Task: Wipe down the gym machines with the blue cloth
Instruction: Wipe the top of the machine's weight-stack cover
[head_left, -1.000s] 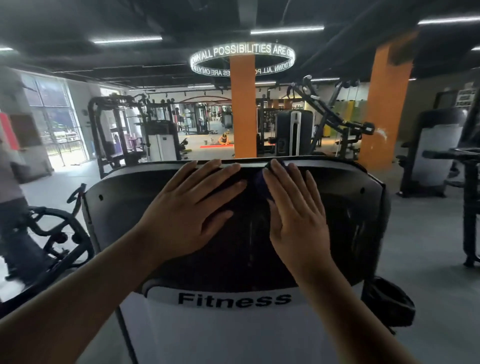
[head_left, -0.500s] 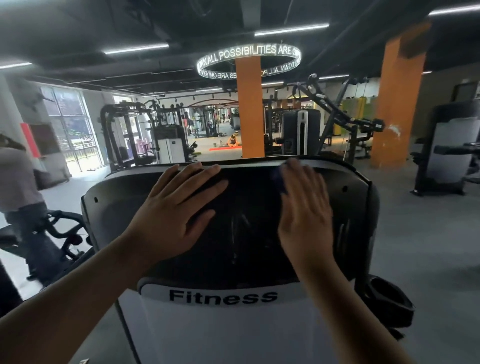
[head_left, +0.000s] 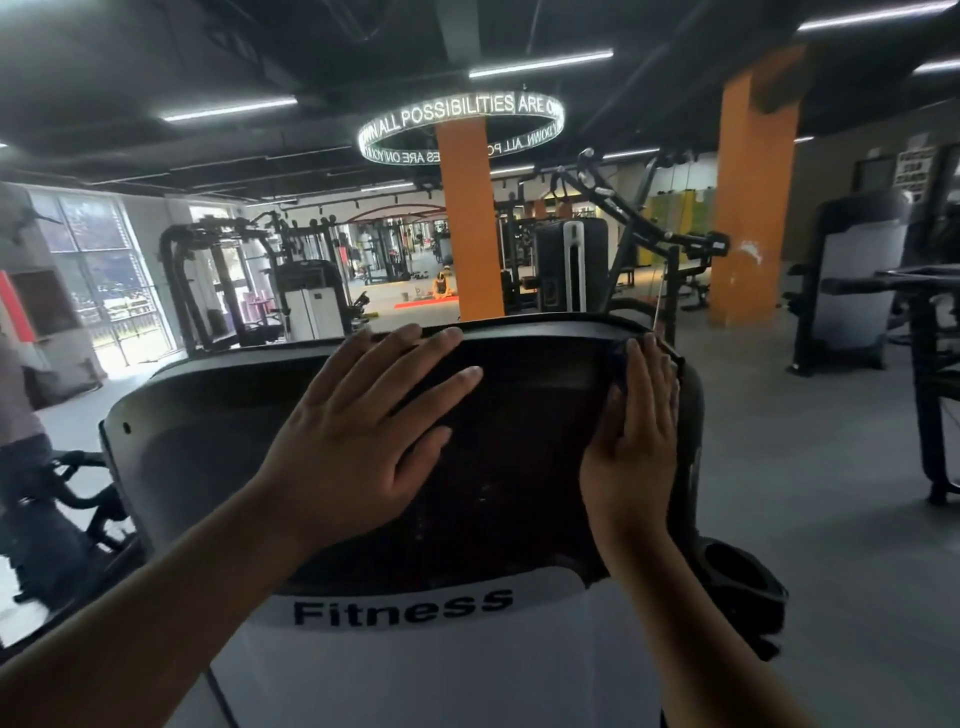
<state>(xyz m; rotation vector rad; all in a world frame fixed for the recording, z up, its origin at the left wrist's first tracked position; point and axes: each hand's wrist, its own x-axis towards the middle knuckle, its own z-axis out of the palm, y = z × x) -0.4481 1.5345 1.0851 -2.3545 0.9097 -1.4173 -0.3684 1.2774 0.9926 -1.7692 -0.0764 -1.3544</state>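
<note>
the blue cloth (head_left: 619, 364) is pinned under the right hand (head_left: 636, 441), with only a sliver showing past the fingertips at the top right corner of the machine's black panel (head_left: 519, 467). that grip is flat, fingers straight, pointing up along the right edge. the left hand (head_left: 358, 447) lies spread and empty mid-panel. the rest of the panel lies leftward and down, so i'd guess the wipe goes there.

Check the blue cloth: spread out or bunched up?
Cannot tell: the right hand lies flat over the blue cloth; only a sliver shows by its fingertips.
</note>
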